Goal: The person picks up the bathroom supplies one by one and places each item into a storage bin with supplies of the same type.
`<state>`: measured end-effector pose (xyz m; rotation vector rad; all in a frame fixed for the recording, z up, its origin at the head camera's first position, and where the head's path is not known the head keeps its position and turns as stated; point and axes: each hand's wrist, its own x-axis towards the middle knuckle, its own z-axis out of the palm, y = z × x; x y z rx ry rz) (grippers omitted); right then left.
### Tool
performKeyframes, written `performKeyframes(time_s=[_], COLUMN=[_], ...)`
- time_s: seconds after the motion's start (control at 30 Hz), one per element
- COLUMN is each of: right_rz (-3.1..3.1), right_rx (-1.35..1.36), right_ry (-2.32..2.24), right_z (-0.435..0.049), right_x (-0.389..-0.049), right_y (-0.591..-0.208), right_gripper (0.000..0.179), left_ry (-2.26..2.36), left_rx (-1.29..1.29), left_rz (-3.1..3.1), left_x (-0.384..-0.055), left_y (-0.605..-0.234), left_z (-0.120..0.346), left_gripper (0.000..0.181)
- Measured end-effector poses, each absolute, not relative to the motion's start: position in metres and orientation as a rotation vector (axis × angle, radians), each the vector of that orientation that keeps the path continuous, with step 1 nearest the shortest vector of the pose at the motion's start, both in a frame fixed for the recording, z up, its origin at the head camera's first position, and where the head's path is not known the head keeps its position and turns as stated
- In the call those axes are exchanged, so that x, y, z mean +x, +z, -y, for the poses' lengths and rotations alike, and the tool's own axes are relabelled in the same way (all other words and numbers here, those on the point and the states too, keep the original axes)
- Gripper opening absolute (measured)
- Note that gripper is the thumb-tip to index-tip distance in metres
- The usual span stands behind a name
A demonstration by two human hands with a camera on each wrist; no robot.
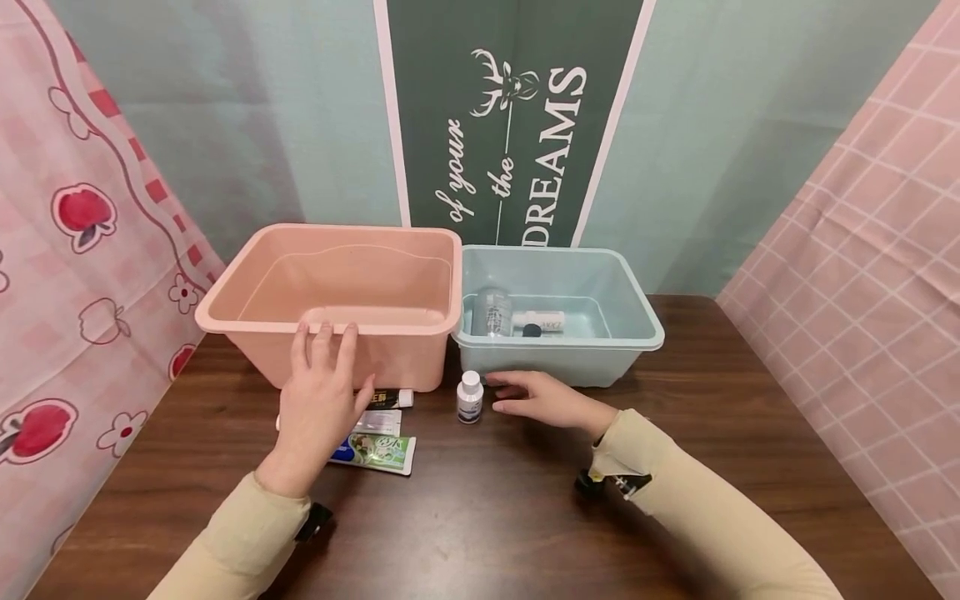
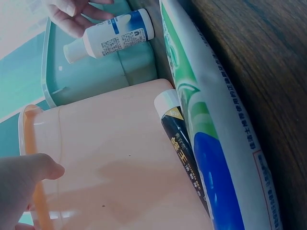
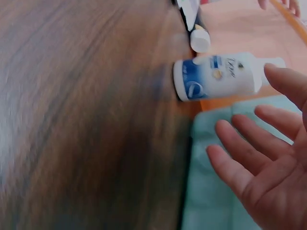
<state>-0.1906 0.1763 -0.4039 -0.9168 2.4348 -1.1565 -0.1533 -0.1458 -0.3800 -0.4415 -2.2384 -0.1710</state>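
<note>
My left hand (image 1: 318, 425) is at the front rim of the pink bin (image 1: 330, 327), fingers extended up to its edge and thumb spread to the side. Beneath that hand lie a black tube with a white cap (image 1: 406, 398), a pale packet (image 1: 386, 422) and a green, white and blue tube (image 1: 382, 452), each partly hidden. A small white bottle with a blue label (image 1: 470, 400) stands upright on the table. Just right of it is my right hand (image 1: 543, 400), its fingers loosely extended towards the bottle; in the right wrist view the palm (image 3: 278, 187) holds nothing.
The light blue bin (image 1: 558, 343) stands beside the pink one. Inside it lie a clear container (image 1: 492, 313), a white bottle (image 1: 551, 320) and a dark-capped item (image 1: 532, 331). Curtains border the brown wooden table (image 1: 487, 533) at the back and sides.
</note>
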Motion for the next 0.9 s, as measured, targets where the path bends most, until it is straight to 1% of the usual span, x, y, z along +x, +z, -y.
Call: performKeyframes(time_s=[0.27, 0.57, 0.7, 0.9], right_rz=[-2.362, -2.326, -2.323, -2.405], right_rx=[-0.805, -0.826, -0.807, -0.798], right_ry=[-1.286, -1.433, -1.460, -1.443], right_z=[-0.157, -0.145, -0.140, -0.140], right_x=[-0.193, -0.195, -0.193, -0.192], right_y=[-0.420, -0.427, -0.427, -0.436], right_gripper=[0.057, 0.058, 0.057, 0.050], left_ry=[-0.163, -0.160, -0.156, -0.146], left_rx=[-0.443, -0.448, -0.451, -0.454], left_rz=[2.244, 2.245, 2.243, 2.251], left_x=[-0.153, -0.153, -0.153, -0.154], left_y=[-0.382, -0.381, -0.381, -0.381], left_z=[0.146, 0.147, 0.147, 0.147], left_gripper=[0.075, 0.074, 0.074, 0.075])
